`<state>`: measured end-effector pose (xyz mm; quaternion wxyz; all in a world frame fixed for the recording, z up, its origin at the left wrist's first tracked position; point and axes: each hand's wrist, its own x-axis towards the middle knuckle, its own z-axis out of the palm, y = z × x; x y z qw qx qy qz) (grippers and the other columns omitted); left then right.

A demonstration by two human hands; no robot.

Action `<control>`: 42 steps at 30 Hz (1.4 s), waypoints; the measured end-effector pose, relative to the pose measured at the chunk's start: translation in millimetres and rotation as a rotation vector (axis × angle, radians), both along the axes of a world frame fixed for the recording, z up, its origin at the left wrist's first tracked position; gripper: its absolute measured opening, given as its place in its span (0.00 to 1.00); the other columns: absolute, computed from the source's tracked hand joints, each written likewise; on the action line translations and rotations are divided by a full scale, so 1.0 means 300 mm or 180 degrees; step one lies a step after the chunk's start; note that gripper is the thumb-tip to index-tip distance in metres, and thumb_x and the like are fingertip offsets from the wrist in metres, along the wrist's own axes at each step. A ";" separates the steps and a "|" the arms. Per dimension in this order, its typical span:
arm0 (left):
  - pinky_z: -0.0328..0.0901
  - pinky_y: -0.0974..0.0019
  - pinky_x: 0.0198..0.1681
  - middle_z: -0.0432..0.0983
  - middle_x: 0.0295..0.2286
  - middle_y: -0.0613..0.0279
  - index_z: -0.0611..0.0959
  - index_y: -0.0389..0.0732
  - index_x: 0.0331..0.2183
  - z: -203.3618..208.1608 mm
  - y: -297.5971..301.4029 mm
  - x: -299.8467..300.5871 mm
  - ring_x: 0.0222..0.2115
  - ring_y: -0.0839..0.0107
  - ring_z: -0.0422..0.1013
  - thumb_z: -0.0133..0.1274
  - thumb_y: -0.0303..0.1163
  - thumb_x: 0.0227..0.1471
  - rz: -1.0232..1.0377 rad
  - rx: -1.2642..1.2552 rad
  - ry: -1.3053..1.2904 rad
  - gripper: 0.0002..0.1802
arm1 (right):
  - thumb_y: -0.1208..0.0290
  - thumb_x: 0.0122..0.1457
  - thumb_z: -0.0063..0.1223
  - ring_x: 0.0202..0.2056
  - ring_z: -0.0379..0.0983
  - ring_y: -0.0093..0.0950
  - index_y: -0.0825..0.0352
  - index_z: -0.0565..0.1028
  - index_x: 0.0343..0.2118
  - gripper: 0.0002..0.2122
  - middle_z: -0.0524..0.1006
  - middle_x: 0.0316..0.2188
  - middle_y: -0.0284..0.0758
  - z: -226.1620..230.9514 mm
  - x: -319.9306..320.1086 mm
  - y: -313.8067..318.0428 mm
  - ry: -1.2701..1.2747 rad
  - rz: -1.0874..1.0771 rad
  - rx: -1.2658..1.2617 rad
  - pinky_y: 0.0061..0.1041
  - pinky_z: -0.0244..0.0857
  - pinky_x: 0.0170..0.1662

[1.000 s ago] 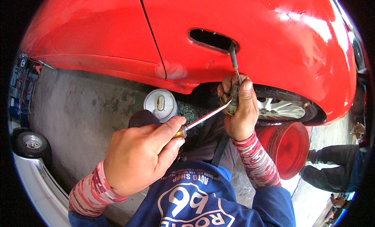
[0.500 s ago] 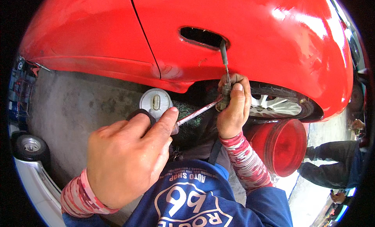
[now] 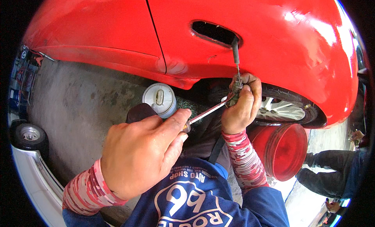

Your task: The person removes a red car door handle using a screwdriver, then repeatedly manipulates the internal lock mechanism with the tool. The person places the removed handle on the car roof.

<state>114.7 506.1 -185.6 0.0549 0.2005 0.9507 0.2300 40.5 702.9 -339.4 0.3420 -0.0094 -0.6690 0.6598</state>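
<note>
Connector (image 3: 234,93) between pinching fingers (image 3: 254,86) of right hand (image 3: 243,109), near wheel-arch edge of red car panel (image 3: 269,51), below dark oval opening (image 3: 213,31); screwdriver (image 3: 207,113) in curled fingers of left hand (image 3: 136,154), pointing toward connector.

One left hand (image 3: 140,156) and one right hand (image 3: 240,113) make a pair, with two patterned sleeves (image 3: 91,188). There is one screwdriver (image 3: 209,112), one small dark part (image 3: 234,93), one red car (image 3: 97,27), one white car (image 3: 30,176), two clearly visible wheels (image 3: 287,109), one lidded can (image 3: 151,100) and one red bucket (image 3: 289,152).
</note>
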 end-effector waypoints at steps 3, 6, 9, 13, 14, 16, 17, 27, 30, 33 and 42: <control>0.72 0.55 0.30 0.82 0.28 0.52 0.81 0.40 0.51 -0.018 -0.003 0.002 0.26 0.53 0.79 0.59 0.27 0.53 -0.0005 0.0200 -0.0115 0.22 | 0.72 0.64 0.35 0.23 0.61 0.17 0.71 0.72 0.39 0.12 0.74 0.27 0.35 -0.008 -0.003 0.004 0.0035 0.0005 -0.0001 0.18 0.54 0.27; 0.73 0.56 0.32 0.82 0.29 0.50 0.81 0.39 0.52 -0.029 -0.005 0.003 0.28 0.54 0.80 0.58 0.26 0.53 0.0005 0.0302 -0.0223 0.22 | 0.73 0.63 0.35 0.22 0.61 0.17 0.72 0.72 0.39 0.12 0.74 0.27 0.36 -0.015 -0.001 0.014 0.0014 -0.0003 0.0123 0.17 0.54 0.26; 0.73 0.57 0.33 0.83 0.30 0.49 0.81 0.38 0.51 -0.036 -0.008 0.001 0.29 0.54 0.80 0.57 0.25 0.54 0.0018 0.0332 -0.0327 0.21 | 0.74 0.62 0.35 0.21 0.60 0.18 0.72 0.72 0.39 0.12 0.74 0.27 0.36 -0.019 -0.001 0.023 0.0067 -0.0055 0.0357 0.17 0.54 0.25; 0.74 0.58 0.34 0.83 0.31 0.48 0.80 0.36 0.51 -0.044 -0.012 -0.001 0.30 0.53 0.81 0.57 0.25 0.54 0.0006 0.0302 -0.0429 0.21 | 0.76 0.62 0.34 0.21 0.60 0.18 0.74 0.72 0.39 0.12 0.74 0.28 0.37 -0.021 -0.005 0.024 0.0250 -0.0204 0.0829 0.18 0.55 0.25; 0.74 0.58 0.35 0.83 0.31 0.47 0.80 0.36 0.51 -0.046 -0.012 -0.002 0.30 0.53 0.81 0.56 0.24 0.55 -0.0008 0.0475 -0.0413 0.21 | 0.76 0.61 0.34 0.21 0.60 0.18 0.74 0.72 0.39 0.12 0.74 0.28 0.37 -0.021 -0.007 0.023 0.0353 -0.0171 0.0737 0.18 0.55 0.25; 0.74 0.58 0.35 0.83 0.31 0.47 0.80 0.35 0.51 -0.053 -0.014 -0.002 0.31 0.53 0.81 0.56 0.24 0.55 0.0010 0.0469 -0.0529 0.21 | 0.76 0.61 0.34 0.21 0.61 0.18 0.75 0.72 0.39 0.12 0.73 0.29 0.37 -0.020 -0.010 0.022 0.0318 -0.0104 0.0499 0.17 0.56 0.25; 0.74 0.58 0.35 0.83 0.32 0.46 0.80 0.35 0.51 -0.057 -0.016 -0.002 0.31 0.53 0.81 0.56 0.24 0.55 -0.0008 0.0626 -0.0482 0.21 | 0.77 0.61 0.34 0.22 0.61 0.19 0.75 0.72 0.39 0.12 0.73 0.29 0.37 -0.020 -0.011 0.023 0.0314 0.0033 0.0278 0.17 0.56 0.25; 0.73 0.58 0.34 0.82 0.31 0.53 0.81 0.40 0.52 -0.116 -0.083 -0.031 0.30 0.55 0.79 0.58 0.27 0.54 -0.0160 0.0576 0.0034 0.22 | 0.78 0.66 0.37 0.35 0.62 0.23 0.72 0.69 0.41 0.07 0.69 0.35 0.34 0.071 0.051 -0.012 -0.0369 0.0497 -0.0004 0.23 0.60 0.40; 0.73 0.58 0.32 0.81 0.31 0.56 0.82 0.44 0.53 -0.106 -0.140 -0.066 0.28 0.56 0.79 0.59 0.29 0.54 -0.0286 0.0570 0.0179 0.23 | 0.78 0.66 0.42 0.36 0.63 0.20 0.69 0.68 0.45 0.07 0.69 0.38 0.32 0.158 0.086 0.027 -0.0801 0.1339 -0.0217 0.21 0.60 0.42; 0.71 0.58 0.31 0.81 0.30 0.53 0.81 0.40 0.53 -0.091 -0.183 -0.096 0.28 0.55 0.78 0.60 0.27 0.52 -0.0551 0.0841 0.0168 0.25 | 0.82 0.61 0.54 0.40 0.67 0.18 0.68 0.67 0.48 0.13 0.70 0.39 0.29 0.231 0.095 0.105 -0.1179 0.2204 -0.0554 0.19 0.63 0.46; 0.70 0.60 0.31 0.80 0.29 0.52 0.81 0.36 0.52 0.000 -0.176 -0.094 0.27 0.55 0.77 0.58 0.22 0.48 -0.0427 0.0625 0.0119 0.25 | 0.78 0.47 0.75 0.42 0.77 0.23 0.67 0.68 0.47 0.27 0.78 0.40 0.33 0.201 0.051 0.171 -0.1004 0.2597 -0.0392 0.24 0.70 0.49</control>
